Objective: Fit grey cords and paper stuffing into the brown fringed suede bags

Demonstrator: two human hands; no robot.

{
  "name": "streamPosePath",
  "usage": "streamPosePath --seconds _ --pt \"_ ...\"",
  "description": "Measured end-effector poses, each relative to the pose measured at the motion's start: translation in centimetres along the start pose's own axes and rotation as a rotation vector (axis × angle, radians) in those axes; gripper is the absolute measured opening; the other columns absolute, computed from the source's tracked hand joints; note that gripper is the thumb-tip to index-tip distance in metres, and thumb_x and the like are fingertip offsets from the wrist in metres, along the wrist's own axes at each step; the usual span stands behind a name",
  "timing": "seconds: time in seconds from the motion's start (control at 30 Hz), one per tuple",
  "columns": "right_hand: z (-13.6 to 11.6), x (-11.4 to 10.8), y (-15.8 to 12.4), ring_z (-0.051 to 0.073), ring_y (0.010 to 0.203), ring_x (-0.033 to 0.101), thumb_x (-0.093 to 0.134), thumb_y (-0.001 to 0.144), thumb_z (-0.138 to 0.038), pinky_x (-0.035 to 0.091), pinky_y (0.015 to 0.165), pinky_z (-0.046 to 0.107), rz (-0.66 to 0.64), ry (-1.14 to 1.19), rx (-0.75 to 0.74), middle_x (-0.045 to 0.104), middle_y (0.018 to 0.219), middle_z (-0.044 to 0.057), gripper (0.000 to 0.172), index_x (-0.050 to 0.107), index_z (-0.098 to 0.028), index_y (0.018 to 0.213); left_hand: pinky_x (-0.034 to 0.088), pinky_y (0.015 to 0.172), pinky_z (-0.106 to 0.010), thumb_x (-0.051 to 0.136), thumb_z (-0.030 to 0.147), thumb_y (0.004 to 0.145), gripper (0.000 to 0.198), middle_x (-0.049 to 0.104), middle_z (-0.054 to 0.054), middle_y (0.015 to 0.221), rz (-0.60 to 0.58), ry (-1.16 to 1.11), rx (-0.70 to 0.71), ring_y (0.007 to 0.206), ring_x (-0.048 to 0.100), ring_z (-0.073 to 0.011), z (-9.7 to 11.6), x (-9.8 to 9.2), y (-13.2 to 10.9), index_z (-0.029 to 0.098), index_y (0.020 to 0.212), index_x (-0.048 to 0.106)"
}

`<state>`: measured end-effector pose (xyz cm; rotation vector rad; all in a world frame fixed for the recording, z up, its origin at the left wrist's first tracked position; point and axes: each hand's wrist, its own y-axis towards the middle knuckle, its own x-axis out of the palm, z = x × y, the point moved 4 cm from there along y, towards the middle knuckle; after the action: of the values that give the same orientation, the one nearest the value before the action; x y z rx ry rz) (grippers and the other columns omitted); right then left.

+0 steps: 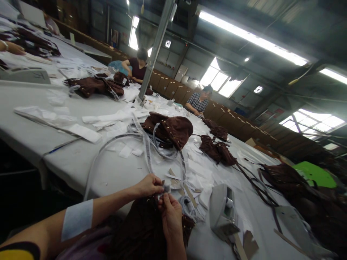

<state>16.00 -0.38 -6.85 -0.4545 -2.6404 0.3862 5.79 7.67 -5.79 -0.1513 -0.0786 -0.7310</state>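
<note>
A dark brown bag (141,227) lies close in front of me at the table's near edge, partly hidden by my arms. Above its top edge, my left hand (150,186) pinches a small greyish plastic-looking strip (166,189). My right hand (171,213) is just right of and below it, thumb and fingers pressed together at the same spot, against the strip's lower side. What exactly lies between the right fingertips is too small to make out. Beside the right hand is a coil of clear plastic-wrapped strap (187,206).
A grey tape dispenser (223,211) stands to the right. Ahead lies another brown bag (173,130) with plastic-wrapped straps, among white paper scraps (130,148). More brown bags (218,150) lie rightward. A metal post (157,50) rises from the table; two people work beyond.
</note>
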Motion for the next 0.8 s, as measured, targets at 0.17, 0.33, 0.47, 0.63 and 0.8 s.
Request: streamPosePath --seconds 0.17,0.33,0.47,0.63,0.8 --pt "0.1 0.0 -0.7 0.011 0.048 0.057 0.08 0.061 -0.043 0.045 0.044 0.022 0.11 -0.098 -0.069 0.064 0.061 -0.003 0.05 0.064 -0.015 0.099 0.033 0.044 -0.019 0.074 0.039 0.059 0.033 0.06 0.0 0.054 -0.021 -0.172 -0.066 0.044 0.048 -0.0085 -0.4 -0.2 0.3 0.009 0.068 0.066" --pt "-0.8 -0.5 -1.1 0.014 0.047 0.058 0.072 0.066 -0.055 0.042 0.041 0.024 0.148 -0.254 -0.107 0.065 0.06 0.002 0.043 0.068 -0.015 0.081 0.032 0.042 -0.019 0.078 0.04 0.055 0.035 0.058 0.001 0.051 -0.073 -0.227 -0.09 0.042 0.047 -0.0075 0.4 0.1 0.1 0.009 0.063 0.064" --pt "-4.5 -1.8 -1.9 0.016 0.05 0.056 0.067 0.073 -0.053 0.042 0.046 0.026 0.248 -0.668 -0.302 0.063 0.055 0.002 0.036 0.069 -0.017 0.068 0.035 0.042 -0.019 0.076 0.041 0.058 0.034 0.061 0.0 0.052 -0.104 -0.227 -0.133 0.042 0.051 -0.0093 1.0 -0.3 -0.1 0.01 0.067 0.065" --pt "-9.2 -0.6 -2.1 0.023 0.088 0.062 0.075 0.068 -0.03 0.049 0.078 0.034 -0.061 -1.035 -0.661 0.07 0.099 0.005 0.042 0.067 -0.026 0.109 0.036 0.042 -0.019 0.075 0.036 0.061 0.027 0.063 -0.001 0.056 -0.291 -0.212 -0.155 0.041 0.049 -0.0078 2.2 -0.3 -0.2 0.011 0.066 0.066" --pt "-10.0 1.2 -1.7 0.024 0.096 0.06 0.072 0.071 -0.023 0.046 0.087 0.038 -0.282 -1.214 -0.642 0.068 0.101 0.005 0.039 0.067 -0.028 0.109 0.036 0.041 -0.019 0.074 0.032 0.063 0.023 0.062 -0.001 0.054 -0.418 -0.25 -0.164 0.04 0.05 -0.0086 3.1 0.0 -0.6 0.011 0.069 0.066"
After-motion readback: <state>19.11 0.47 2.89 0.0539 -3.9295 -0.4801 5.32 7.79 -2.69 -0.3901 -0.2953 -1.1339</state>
